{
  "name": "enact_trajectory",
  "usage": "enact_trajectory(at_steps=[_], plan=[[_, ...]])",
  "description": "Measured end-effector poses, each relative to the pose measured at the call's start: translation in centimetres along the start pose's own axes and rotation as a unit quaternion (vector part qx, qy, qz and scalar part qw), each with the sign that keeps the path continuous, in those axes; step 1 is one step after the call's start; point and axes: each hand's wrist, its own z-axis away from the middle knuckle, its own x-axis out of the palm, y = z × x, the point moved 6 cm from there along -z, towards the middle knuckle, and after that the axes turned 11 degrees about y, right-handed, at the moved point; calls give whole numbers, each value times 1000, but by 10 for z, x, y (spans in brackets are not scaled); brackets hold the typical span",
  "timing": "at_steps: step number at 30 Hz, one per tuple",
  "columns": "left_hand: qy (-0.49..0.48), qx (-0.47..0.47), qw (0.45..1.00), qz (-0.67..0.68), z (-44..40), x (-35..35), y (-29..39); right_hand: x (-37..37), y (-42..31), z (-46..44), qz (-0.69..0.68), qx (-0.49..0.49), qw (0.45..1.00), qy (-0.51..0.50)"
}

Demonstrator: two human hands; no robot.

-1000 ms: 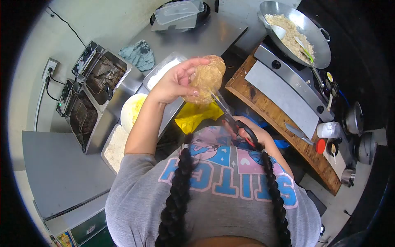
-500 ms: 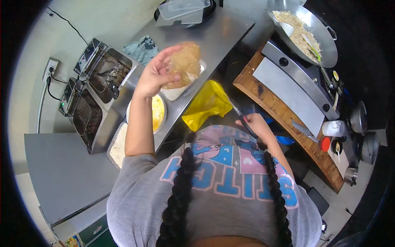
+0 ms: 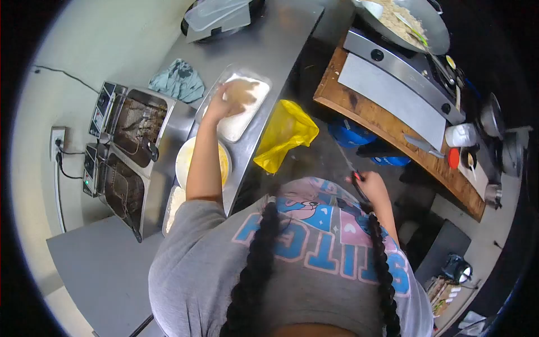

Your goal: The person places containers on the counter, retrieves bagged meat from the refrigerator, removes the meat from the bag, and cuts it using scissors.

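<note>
My left hand (image 3: pixel 218 104) is over the tray of white powder (image 3: pixel 245 117), its fingers around a thin, pale brown packet (image 3: pixel 241 91) that looks like clear wrap and is blurred. Below that hand, my forearm passes over a round white bowl (image 3: pixel 225 164) with yellow contents. My right hand (image 3: pixel 370 185) holds scissors (image 3: pixel 357 175) by the dark and red handles, blades pointing up and away. Between the hands hangs a yellow plastic bag (image 3: pixel 286 133) at the counter's edge.
A double fryer (image 3: pixel 188 119) stands left on the steel counter (image 3: pixel 269 42), near a crumpled cloth (image 3: pixel 178 82) and plastic lids (image 3: pixel 216 17). Rightward, a wooden table (image 3: pixel 355 115) bears a griddle (image 3: pixel 387 92), a knife (image 3: pixel 424 145) and a jar (image 3: pixel 460 135). A wok (image 3: pixel 438 31) holds pale food.
My left hand has moved with the packet from beside the scissors to over the powder tray. My right hand has drawn the scissors away to the right and lower.
</note>
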Motion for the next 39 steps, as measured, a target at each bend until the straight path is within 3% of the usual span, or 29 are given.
enact_trajectory(at_steps=[1, 2, 4, 5, 6, 7, 8, 9, 10, 11, 13, 14, 15, 17, 19, 20, 22, 23, 24, 25, 26, 27, 28, 32, 34, 39], plan=[[-3, -22, 998, -62, 0, 1, -12, 0, 32, 15, -15, 30, 999, 15], [38, 78, 977, -197, -5, 1, -33, -3, 66, 36, -30, 61, 997, 33], [84, 93, 888, -442, 16, 3, 1, -22, 124, 88, 61, 124, 987, 81], [93, 123, 867, -474, 28, 6, 33, -26, 153, 113, 55, 148, 982, 99], [79, 97, 861, -493, 34, 11, 36, -25, 188, 148, 49, 217, 968, 114], [134, 214, 820, -513, 52, 27, 80, -27, 221, 187, 40, 294, 945, 139], [97, 169, 884, -426, 35, 38, 68, -27, 238, 222, 35, 336, 930, 143], [87, 306, 800, -509, 17, 67, 45, -26, 257, 263, 44, 368, 914, 162], [192, 228, 835, -463, 24, 91, 74, -21, 264, 298, 4, 404, 894, 194], [108, 210, 872, -429, 69, 131, 162, -20, 266, 329, -12, 443, 877, 187], [34, 368, 871, -324, 113, 222, 228, 9, 275, 392, -103, 496, 841, 188], [-30, 408, 876, -255, 160, 270, 276, 12, 265, 425, -144, 499, 822, 234], [-109, 430, 867, -227, 213, 316, 316, 48, 281, 454, -129, 501, 822, 236], [-264, 521, 810, -41, 384, 383, 413, 72, 297, 520, -125, 555, 794, 216], [-482, 577, 651, 105, 574, 388, 493, 100, 300, 583, -124, 581, 785, 174], [-553, 628, 515, 185, 654, 369, 527, 124, 307, 615, -158, 596, 767, 179], [-611, 653, 344, 285, 766, 327, 561, 163, 311, 677, -179, 635, 724, 201], [-639, 659, 292, 269, 807, 305, 571, 174, 305, 708, -187, 659, 693, 225], [-604, 672, 250, 348, 833, 285, 576, 184, 299, 738, -209, 699, 639, 242], [-531, 668, 275, 443, 848, 269, 570, 199, 295, 762, -219, 716, 619, 237], [-591, 605, 402, 352, 875, 259, 582, 212, 293, 785, -232, 727, 598, 247], [-594, 696, 157, 372, 894, 252, 587, 225, 288, 803, -243, 736, 576, 260], [-606, 699, 129, 357, 913, 250, 585, 262, 289, 820, -235, 743, 542, 315], [-644, 688, 149, 300, 972, 278, 578, 261, 267, 844, -277, 796, 456, 286], [-659, 681, 151, 281, 991, 299, 580, 275, 263, 843, -359, 813, 358, 286], [-689, 669, 134, 244, 1032, 364, 593, 275, 317, 837, -351, 808, 377, 286]])
